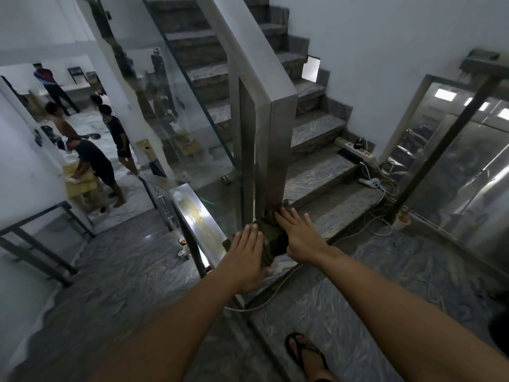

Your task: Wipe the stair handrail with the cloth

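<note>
Both hands are pressing flat, fingers extended, on the cloth [271, 238]. Left hand [246, 257] is lying beside right hand [298, 235]. Cloth is covering the handrail [192, 213] corner.

Grey swirl-patterned marble floor [124, 271] and matching stair treads [316, 130] climb between plain white walls [385, 51]; a white power strip [355, 147] lies on a step

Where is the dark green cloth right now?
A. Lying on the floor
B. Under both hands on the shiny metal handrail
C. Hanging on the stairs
B: the dark green cloth is pressed on the shiny metal handrail between the flat left hand and right hand.
</note>
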`<state>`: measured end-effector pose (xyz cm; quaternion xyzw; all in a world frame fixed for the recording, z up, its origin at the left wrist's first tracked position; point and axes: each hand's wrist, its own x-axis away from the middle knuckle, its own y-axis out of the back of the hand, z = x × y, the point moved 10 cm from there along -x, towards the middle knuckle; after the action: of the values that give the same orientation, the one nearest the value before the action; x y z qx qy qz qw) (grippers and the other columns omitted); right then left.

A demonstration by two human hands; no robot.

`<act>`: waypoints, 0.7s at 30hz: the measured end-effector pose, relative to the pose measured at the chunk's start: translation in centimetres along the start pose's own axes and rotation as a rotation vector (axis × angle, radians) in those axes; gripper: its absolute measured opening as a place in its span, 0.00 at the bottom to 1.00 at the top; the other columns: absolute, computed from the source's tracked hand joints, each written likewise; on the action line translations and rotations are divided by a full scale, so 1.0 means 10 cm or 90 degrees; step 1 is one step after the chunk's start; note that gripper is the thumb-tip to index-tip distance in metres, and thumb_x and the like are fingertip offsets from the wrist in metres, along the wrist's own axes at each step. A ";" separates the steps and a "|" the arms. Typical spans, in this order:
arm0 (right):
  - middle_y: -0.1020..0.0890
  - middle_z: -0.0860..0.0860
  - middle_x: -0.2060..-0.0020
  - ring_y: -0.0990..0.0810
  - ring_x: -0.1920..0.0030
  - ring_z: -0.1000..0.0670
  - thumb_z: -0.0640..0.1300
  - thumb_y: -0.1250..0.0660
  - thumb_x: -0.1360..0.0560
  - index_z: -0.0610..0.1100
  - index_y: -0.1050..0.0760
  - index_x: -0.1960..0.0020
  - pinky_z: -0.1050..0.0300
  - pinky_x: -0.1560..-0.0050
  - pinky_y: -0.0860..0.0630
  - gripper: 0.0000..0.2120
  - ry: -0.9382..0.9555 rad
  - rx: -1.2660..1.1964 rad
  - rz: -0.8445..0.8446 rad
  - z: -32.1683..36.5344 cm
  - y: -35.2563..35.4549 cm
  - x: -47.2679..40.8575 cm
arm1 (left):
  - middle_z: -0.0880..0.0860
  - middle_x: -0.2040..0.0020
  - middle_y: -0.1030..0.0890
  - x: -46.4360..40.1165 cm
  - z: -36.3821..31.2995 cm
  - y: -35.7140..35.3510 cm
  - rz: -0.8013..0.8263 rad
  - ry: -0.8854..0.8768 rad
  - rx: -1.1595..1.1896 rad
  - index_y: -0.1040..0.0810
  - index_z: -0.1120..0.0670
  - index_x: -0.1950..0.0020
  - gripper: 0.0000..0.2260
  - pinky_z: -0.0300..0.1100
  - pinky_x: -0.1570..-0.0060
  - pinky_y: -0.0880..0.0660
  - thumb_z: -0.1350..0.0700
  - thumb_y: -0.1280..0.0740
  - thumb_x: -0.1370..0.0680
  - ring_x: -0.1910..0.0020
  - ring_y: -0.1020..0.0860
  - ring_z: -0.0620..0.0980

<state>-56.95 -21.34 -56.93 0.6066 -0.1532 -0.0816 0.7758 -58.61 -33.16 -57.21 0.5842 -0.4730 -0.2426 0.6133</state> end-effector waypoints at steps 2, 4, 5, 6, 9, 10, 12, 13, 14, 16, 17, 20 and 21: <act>0.54 0.48 0.21 0.58 0.22 0.45 0.39 0.38 0.29 0.47 0.55 0.22 0.40 0.24 0.58 0.41 -0.005 0.001 0.001 0.01 -0.01 0.01 | 0.58 0.22 0.65 0.07 0.06 -0.01 -0.017 0.003 0.003 0.62 0.58 0.23 0.37 0.49 0.26 0.66 0.38 0.49 0.20 0.24 0.67 0.54; 0.54 0.47 0.21 0.59 0.22 0.44 0.40 0.37 0.28 0.47 0.55 0.22 0.41 0.24 0.60 0.41 -0.015 0.009 0.003 0.05 -0.02 0.03 | 0.56 0.22 0.66 0.14 0.13 -0.01 -0.030 0.003 0.016 0.63 0.57 0.23 0.36 0.47 0.27 0.67 0.38 0.51 0.20 0.24 0.68 0.52; 0.54 0.46 0.21 0.59 0.22 0.43 0.41 0.37 0.28 0.47 0.56 0.22 0.42 0.24 0.60 0.41 -0.019 0.015 0.002 0.08 -0.02 0.04 | 0.56 0.22 0.65 0.18 0.17 -0.01 -0.034 0.003 0.017 0.62 0.57 0.23 0.35 0.48 0.26 0.66 0.38 0.52 0.20 0.24 0.68 0.51; 0.54 0.46 0.21 0.59 0.22 0.43 0.41 0.37 0.28 0.46 0.56 0.22 0.42 0.24 0.60 0.41 -0.021 0.022 0.001 0.11 -0.03 0.05 | 0.56 0.22 0.65 0.20 0.23 -0.01 -0.038 0.004 0.014 0.62 0.56 0.23 0.34 0.48 0.25 0.65 0.38 0.53 0.20 0.24 0.67 0.51; 0.55 0.46 0.21 0.59 0.23 0.42 0.41 0.37 0.29 0.47 0.58 0.22 0.42 0.24 0.60 0.42 -0.017 0.040 0.008 0.26 -0.07 0.11 | 0.56 0.21 0.62 0.29 0.41 0.02 -0.063 -0.004 -0.009 0.60 0.56 0.22 0.39 0.44 0.28 0.68 0.33 0.63 0.26 0.27 0.69 0.48; 0.54 0.46 0.21 0.58 0.22 0.42 0.41 0.37 0.28 0.47 0.58 0.22 0.42 0.24 0.60 0.42 -0.007 0.045 0.014 0.32 -0.09 0.14 | 0.56 0.21 0.61 0.33 0.46 0.04 -0.072 -0.010 -0.014 0.60 0.56 0.22 0.42 0.43 0.29 0.69 0.32 0.66 0.29 0.28 0.69 0.47; 0.54 0.46 0.21 0.57 0.22 0.42 0.42 0.39 0.27 0.46 0.58 0.22 0.42 0.24 0.58 0.41 0.022 0.062 0.026 0.45 -0.12 0.19 | 0.55 0.21 0.60 0.42 0.58 0.06 -0.076 -0.013 -0.005 0.58 0.56 0.22 0.46 0.42 0.31 0.70 0.29 0.69 0.32 0.29 0.68 0.45; 0.53 0.46 0.21 0.56 0.22 0.43 0.42 0.39 0.27 0.46 0.58 0.22 0.42 0.24 0.57 0.40 0.036 0.072 0.032 0.49 -0.12 0.21 | 0.55 0.21 0.60 0.45 0.65 0.08 -0.077 -0.008 0.003 0.58 0.56 0.22 0.46 0.43 0.30 0.70 0.30 0.72 0.34 0.28 0.68 0.46; 0.52 0.47 0.21 0.54 0.22 0.43 0.42 0.40 0.27 0.46 0.57 0.22 0.42 0.24 0.55 0.39 0.048 0.080 0.034 0.51 -0.10 0.22 | 0.55 0.21 0.59 0.47 0.73 0.09 -0.078 0.001 0.009 0.57 0.56 0.22 0.47 0.44 0.29 0.69 0.30 0.74 0.35 0.26 0.67 0.47; 0.48 0.48 0.22 0.49 0.23 0.44 0.43 0.40 0.27 0.46 0.53 0.22 0.44 0.25 0.49 0.37 0.068 0.092 0.024 0.51 0.01 0.20 | 0.55 0.20 0.56 0.45 0.84 0.11 -0.078 0.033 0.002 0.55 0.56 0.22 0.48 0.49 0.25 0.65 0.30 0.76 0.34 0.22 0.62 0.50; 0.45 0.48 0.22 0.47 0.23 0.45 0.43 0.40 0.27 0.46 0.50 0.22 0.45 0.25 0.47 0.36 0.077 0.096 0.012 0.49 0.08 0.18 | 0.56 0.20 0.54 0.45 0.86 0.15 -0.092 0.059 -0.011 0.53 0.57 0.22 0.45 0.51 0.25 0.64 0.33 0.74 0.31 0.21 0.59 0.52; 0.44 0.48 0.22 0.50 0.23 0.46 0.42 0.40 0.25 0.47 0.49 0.23 0.48 0.24 0.52 0.33 0.127 0.113 -0.029 0.47 0.19 0.13 | 0.63 0.21 0.51 0.49 0.73 0.27 -0.173 0.169 -0.041 0.50 0.63 0.23 0.32 0.58 0.24 0.58 0.43 0.60 0.21 0.22 0.54 0.60; 0.47 0.48 0.22 0.53 0.22 0.46 0.42 0.41 0.24 0.48 0.52 0.22 0.49 0.24 0.54 0.34 0.153 0.123 -0.028 0.49 0.16 0.12 | 0.64 0.22 0.51 0.50 0.64 0.28 -0.194 0.199 -0.018 0.51 0.64 0.23 0.30 0.59 0.24 0.56 0.46 0.55 0.19 0.22 0.54 0.62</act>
<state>-57.57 -25.80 -54.12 0.6868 -0.0533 -0.0100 0.7249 -62.67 -40.02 -53.93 0.6709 -0.2752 -0.2454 0.6434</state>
